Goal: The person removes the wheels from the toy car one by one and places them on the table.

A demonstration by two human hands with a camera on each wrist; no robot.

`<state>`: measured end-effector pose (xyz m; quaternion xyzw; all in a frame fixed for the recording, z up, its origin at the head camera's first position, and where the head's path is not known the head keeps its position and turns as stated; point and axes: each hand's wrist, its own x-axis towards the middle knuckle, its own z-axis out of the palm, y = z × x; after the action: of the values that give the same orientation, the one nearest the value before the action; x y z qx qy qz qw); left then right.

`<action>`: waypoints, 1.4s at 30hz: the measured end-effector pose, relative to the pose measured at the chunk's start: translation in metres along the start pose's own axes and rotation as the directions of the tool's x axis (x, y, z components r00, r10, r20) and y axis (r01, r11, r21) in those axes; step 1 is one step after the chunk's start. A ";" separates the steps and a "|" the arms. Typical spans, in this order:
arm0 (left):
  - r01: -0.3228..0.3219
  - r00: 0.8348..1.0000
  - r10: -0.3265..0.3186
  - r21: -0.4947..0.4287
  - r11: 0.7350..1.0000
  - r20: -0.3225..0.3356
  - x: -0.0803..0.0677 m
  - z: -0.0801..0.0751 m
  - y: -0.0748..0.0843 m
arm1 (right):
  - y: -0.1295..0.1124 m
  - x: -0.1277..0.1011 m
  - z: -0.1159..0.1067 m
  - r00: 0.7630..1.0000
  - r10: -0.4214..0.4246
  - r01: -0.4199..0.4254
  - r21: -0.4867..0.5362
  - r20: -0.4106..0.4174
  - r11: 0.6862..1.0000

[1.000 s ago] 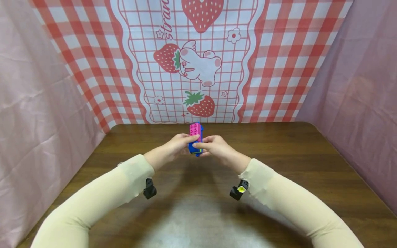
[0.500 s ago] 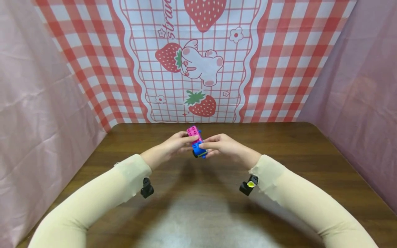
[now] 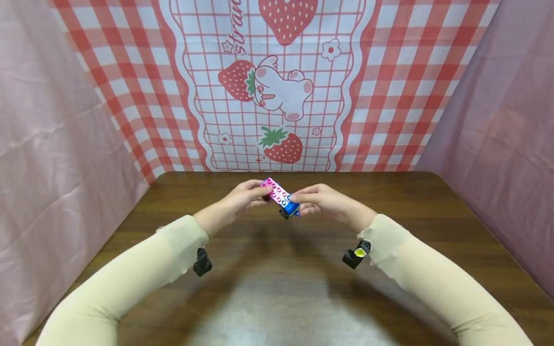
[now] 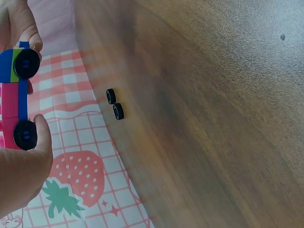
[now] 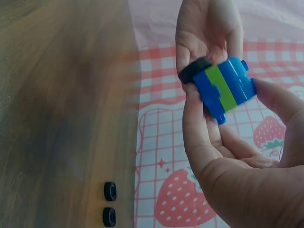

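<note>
Toy brick car (image 3: 281, 198) held in the air above the tabletop (image 3: 277, 269), between both hands, studded pink top tilted toward the person. Left hand (image 3: 242, 199): fingers pinched on the pink end, thumb beside one black wheel (image 4: 24, 135). Right hand (image 3: 322, 202): fingers clamped on the blue-green end. Gripping opposite ends likely leaves the middle open to view. Two loose black wheels (image 4: 114, 104) lie side by side on the tabletop by the strawberry backdrop (image 3: 277, 86), well apart from the hands.
</note>
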<state>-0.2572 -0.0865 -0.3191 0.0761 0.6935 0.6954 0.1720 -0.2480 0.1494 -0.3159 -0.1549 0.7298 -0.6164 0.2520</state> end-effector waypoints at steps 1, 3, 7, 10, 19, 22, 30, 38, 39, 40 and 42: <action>0.000 1.000 0.000 0.013 1.000 0.002 0.000 -0.001 0.000 | 0.000 0.000 -0.001 1.000 0.000 0.000 0.007 -0.015 1.000; 0.001 1.000 -0.001 0.041 0.999 0.006 -0.001 -0.001 -0.001 | 0.000 0.000 -0.004 0.999 0.000 0.001 0.024 -0.036 1.000; 0.011 1.000 -0.014 0.103 0.995 0.023 -0.002 -0.002 -0.002 | 0.001 0.002 -0.008 0.997 0.010 -0.006 0.050 -0.073 0.999; 0.031 0.999 -0.035 0.130 0.991 0.030 -0.004 -0.001 -0.003 | 0.001 0.004 -0.009 0.994 0.029 -0.021 0.076 -0.102 0.997; 0.082 0.996 -0.085 0.112 0.990 0.028 -0.007 0.001 -0.002 | -0.001 0.006 -0.011 0.990 0.039 -0.021 0.135 -0.133 0.991; 0.079 0.996 -0.083 0.087 0.993 0.042 -0.006 0.001 -0.003 | -0.003 0.006 -0.012 0.990 0.052 -0.030 0.168 -0.129 0.985; 0.090 0.992 -0.100 0.119 0.989 0.075 -0.006 0.006 -0.003 | -0.004 0.011 -0.012 0.985 0.096 -0.058 0.241 -0.146 0.969; 0.076 0.994 -0.097 0.315 0.946 0.052 -0.003 0.011 0.003 | -0.008 0.016 -0.006 0.984 0.114 -0.083 0.212 -0.139 0.974; 0.076 0.993 -0.100 0.329 0.941 0.056 -0.002 0.011 0.003 | -0.009 0.017 -0.005 0.984 0.115 -0.084 0.215 -0.139 0.973; 0.076 0.993 -0.103 0.339 0.938 0.061 -0.002 0.012 0.004 | -0.009 0.017 -0.004 0.983 0.118 -0.086 0.215 -0.140 0.973; 0.077 0.992 -0.108 0.354 0.932 0.068 -0.001 0.013 0.004 | -0.010 0.018 -0.003 0.984 0.119 -0.089 0.212 -0.135 0.973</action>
<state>-0.2520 -0.0746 -0.3144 0.1029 0.8011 0.5477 0.2181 -0.2659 0.1406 -0.3095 -0.0437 0.6860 -0.6840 0.2442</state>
